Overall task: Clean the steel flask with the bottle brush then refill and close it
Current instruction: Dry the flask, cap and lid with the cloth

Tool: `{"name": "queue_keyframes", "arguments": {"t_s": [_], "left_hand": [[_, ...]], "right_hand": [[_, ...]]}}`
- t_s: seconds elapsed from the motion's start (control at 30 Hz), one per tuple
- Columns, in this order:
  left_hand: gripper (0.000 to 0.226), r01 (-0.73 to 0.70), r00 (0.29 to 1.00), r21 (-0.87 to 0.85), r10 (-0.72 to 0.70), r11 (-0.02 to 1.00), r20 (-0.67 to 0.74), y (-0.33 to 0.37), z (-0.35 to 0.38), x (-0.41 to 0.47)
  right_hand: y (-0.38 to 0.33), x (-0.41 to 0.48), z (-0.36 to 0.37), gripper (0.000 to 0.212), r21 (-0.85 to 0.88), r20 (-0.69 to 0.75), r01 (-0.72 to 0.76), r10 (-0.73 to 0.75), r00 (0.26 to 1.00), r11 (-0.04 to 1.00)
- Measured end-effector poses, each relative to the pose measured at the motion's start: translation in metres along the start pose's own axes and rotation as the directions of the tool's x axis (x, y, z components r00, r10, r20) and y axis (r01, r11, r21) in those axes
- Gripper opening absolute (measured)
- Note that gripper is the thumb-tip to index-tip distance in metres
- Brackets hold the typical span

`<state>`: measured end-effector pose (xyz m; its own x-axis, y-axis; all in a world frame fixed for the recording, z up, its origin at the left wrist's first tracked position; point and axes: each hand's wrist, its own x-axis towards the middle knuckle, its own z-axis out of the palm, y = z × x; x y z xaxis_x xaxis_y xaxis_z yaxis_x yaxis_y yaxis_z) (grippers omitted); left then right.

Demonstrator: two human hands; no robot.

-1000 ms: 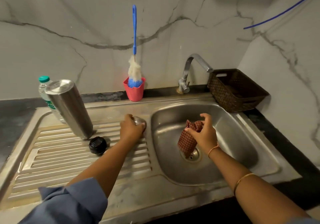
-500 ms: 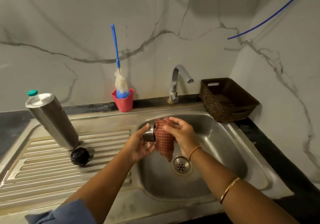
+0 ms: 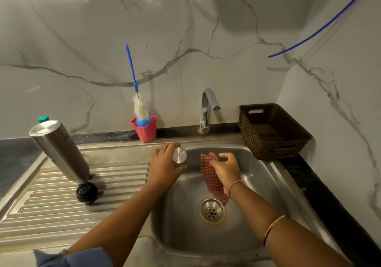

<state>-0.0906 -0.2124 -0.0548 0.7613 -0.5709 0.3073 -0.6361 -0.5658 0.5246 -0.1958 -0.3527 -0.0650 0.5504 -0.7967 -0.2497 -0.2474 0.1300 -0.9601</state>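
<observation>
The steel flask stands upside down on the ribbed draining board, mouth down, with its black inner stopper lying beside it. My left hand grips the flask's small steel cap at the basin's left rim. My right hand holds a red checked cloth over the sink basin, just right of the cap and apart from it. The blue-handled bottle brush stands in a red cup against the wall.
A steel tap rises behind the basin; no water runs from it. A brown woven basket sits at the back right. A plastic bottle with a teal cap stands behind the flask. The drain lies below the cloth.
My left hand picked the steel cap off the draining board and brought it to the cloth over the basin. Now cap and cloth have drawn apart, the cap's flat end turned up.
</observation>
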Motion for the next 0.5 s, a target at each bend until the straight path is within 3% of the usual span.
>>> {"name": "queue_keyframes", "arguments": {"t_s": [0.07,0.1,0.13,0.17,0.2,0.23,0.27,0.37,0.43,0.5], "left_hand": [[0.067,0.121,0.992,-0.104,-0.118,0.987,0.033,-0.002,0.008,0.0],[0.067,0.233,0.972,-0.238,-0.223,0.943,0.067,-0.003,0.01,0.0],[0.068,0.379,0.925,-0.436,-0.347,0.816,0.155,-0.003,0.01,0.001],[0.071,0.501,0.861,-0.616,-0.424,0.608,0.281,-0.002,0.009,0.002],[0.073,0.564,0.81,-0.728,-0.434,0.39,0.395,-0.005,0.008,0.003],[0.07,0.579,0.788,-0.777,-0.415,0.247,0.455,-0.008,0.008,0.004],[0.064,0.578,0.779,-0.799,-0.407,0.167,0.477,-0.009,0.009,0.004],[0.069,0.603,0.769,-0.787,-0.357,0.129,0.531,0.0,0.014,-0.003],[0.078,0.633,0.757,-0.757,-0.336,0.161,0.561,0.011,0.019,-0.011],[0.08,0.667,0.729,-0.736,-0.302,0.116,0.614,0.02,0.019,-0.014]], "right_hand": [[0.003,0.002,-0.002,0.032,0.014,0.002,-0.046,0.046,0.999,0.999],[0.004,0.001,-0.002,0.033,0.045,0.011,-0.063,0.062,0.998,0.997],[0.005,-0.001,-0.001,0.035,0.078,0.025,-0.089,0.087,0.996,0.993],[0.006,-0.003,0.0,0.038,0.12,0.047,-0.11,0.105,0.993,0.987],[0.006,-0.006,0.002,0.042,0.172,0.081,-0.131,0.118,0.99,0.976],[0.007,-0.008,0.004,0.044,0.229,0.123,-0.144,0.118,0.985,0.963],[0.007,-0.011,0.007,0.045,0.27,0.169,-0.155,0.112,0.979,0.95],[0.002,-0.022,0.022,0.031,0.227,0.227,-0.111,0.058,0.972,0.968],[-0.003,-0.034,0.034,0.015,0.134,0.143,-0.065,0.046,0.989,0.989],[-0.007,-0.041,0.044,0.009,0.205,0.033,-0.086,0.081,0.996,0.975]]}}
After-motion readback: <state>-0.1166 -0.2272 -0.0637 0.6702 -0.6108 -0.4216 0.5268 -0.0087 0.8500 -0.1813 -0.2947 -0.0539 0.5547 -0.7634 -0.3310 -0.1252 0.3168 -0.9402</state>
